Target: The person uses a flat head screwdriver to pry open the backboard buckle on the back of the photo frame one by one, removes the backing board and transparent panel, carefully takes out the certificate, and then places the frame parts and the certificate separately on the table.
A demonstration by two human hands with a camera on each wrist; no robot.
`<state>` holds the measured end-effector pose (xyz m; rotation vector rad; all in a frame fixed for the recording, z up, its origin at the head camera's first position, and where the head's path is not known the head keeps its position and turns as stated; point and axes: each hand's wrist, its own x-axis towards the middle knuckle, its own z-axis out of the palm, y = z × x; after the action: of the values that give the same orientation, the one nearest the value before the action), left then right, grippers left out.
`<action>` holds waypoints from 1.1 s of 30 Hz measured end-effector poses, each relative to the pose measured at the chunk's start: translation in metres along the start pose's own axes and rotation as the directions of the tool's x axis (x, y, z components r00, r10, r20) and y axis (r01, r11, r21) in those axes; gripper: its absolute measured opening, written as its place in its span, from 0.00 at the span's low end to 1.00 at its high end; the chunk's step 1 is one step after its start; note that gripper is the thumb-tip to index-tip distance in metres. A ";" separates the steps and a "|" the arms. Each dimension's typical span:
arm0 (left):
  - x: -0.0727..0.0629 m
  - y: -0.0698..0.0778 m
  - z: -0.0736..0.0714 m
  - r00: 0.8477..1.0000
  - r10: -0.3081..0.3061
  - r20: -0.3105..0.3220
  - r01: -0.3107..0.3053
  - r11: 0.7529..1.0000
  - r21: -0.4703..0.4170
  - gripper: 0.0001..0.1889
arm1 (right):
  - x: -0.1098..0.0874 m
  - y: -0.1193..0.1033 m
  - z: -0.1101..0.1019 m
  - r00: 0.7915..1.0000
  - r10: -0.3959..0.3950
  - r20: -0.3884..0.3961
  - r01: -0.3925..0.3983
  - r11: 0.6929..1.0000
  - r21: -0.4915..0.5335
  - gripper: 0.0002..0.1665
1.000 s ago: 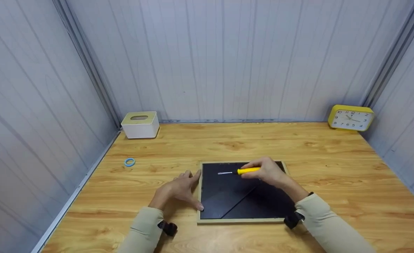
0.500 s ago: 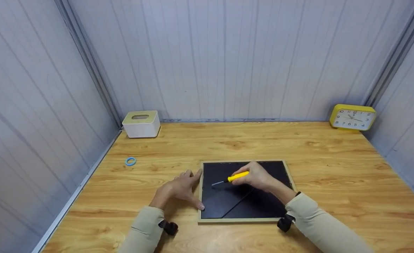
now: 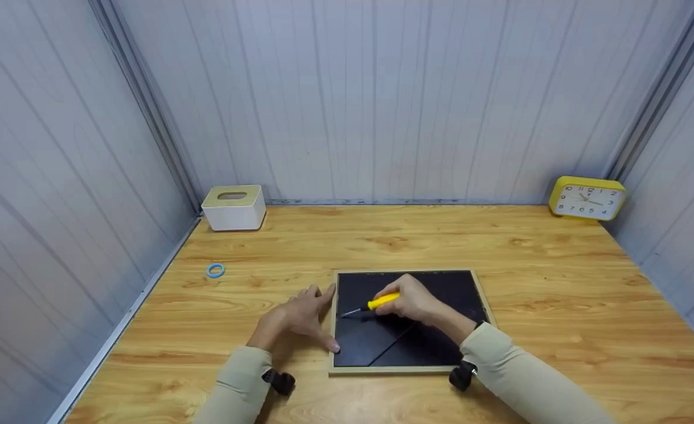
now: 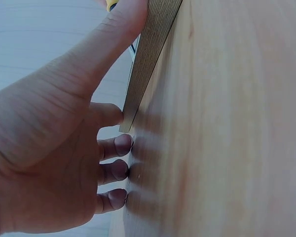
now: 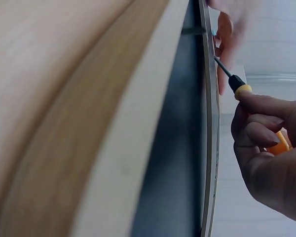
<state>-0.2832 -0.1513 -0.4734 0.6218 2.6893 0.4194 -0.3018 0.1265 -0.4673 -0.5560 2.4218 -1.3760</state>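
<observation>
A picture frame (image 3: 400,370) with a thin pale wooden rim lies on the table, its black panel (image 3: 362,350) facing up. A diagonal line or strip crosses the panel. My right hand (image 3: 415,300) grips a yellow-handled screwdriver (image 3: 385,301) over it. The metal shaft points left, its tip at or just above the panel by the left rim. In the right wrist view the fingers curl round the screwdriver's handle (image 5: 243,91). My left hand (image 3: 303,318) rests beside the left rim, thumb on the near left corner and index finger against the side. Its other fingers (image 4: 113,173) touch the tabletop.
A blue ring (image 3: 215,270) lies on the wooden table (image 3: 394,241) to the left. At the back left stands a white tissue box (image 3: 235,215) with a wood-toned top. A yellow clock (image 3: 587,198) is at the back right. Pale panelled walls enclose the table.
My right hand has moved left and toward me with the screwdriver, bringing its tip down to the frame's left side. The left hand and the frame stay in place.
</observation>
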 end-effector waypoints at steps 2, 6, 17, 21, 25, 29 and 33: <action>0.001 0.000 0.000 1.000 0.002 0.001 -0.002 1.000 -0.001 0.71 | -0.001 0.001 0.001 1.000 0.002 -0.010 -0.002 1.000 0.005 0.16; 0.001 -0.001 0.000 1.000 0.005 -0.006 -0.005 1.000 0.002 0.72 | -0.003 0.001 0.004 1.000 0.011 -0.023 -0.010 0.999 0.032 0.14; 0.000 -0.001 0.002 0.999 -0.034 -0.002 0.034 0.999 -0.013 0.72 | -0.003 0.000 0.016 0.998 0.022 -0.060 -0.018 0.997 0.074 0.13; 0.000 0.000 0.003 0.999 -0.038 -0.002 0.038 0.999 -0.020 0.72 | -0.002 -0.004 0.016 0.998 0.016 -0.055 -0.012 0.998 0.060 0.12; 0.001 0.000 0.004 1.000 -0.021 0.004 0.021 1.000 -0.016 0.72 | -0.001 -0.010 0.017 1.000 0.000 -0.012 0.002 0.991 0.137 0.13; 0.001 0.000 0.003 1.000 -0.020 -0.004 0.020 1.000 -0.018 0.71 | 0.000 -0.018 0.019 0.999 -0.049 0.008 0.046 0.978 0.205 0.12; 0.000 0.002 0.001 0.999 -0.033 -0.009 0.033 0.999 -0.021 0.72 | 0.002 -0.028 0.022 0.994 -0.107 0.025 0.102 0.984 0.149 0.11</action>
<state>-0.2825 -0.1496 -0.4740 0.5699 2.6963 0.4419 -0.2889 0.0966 -0.4541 -0.6701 2.2706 -1.5611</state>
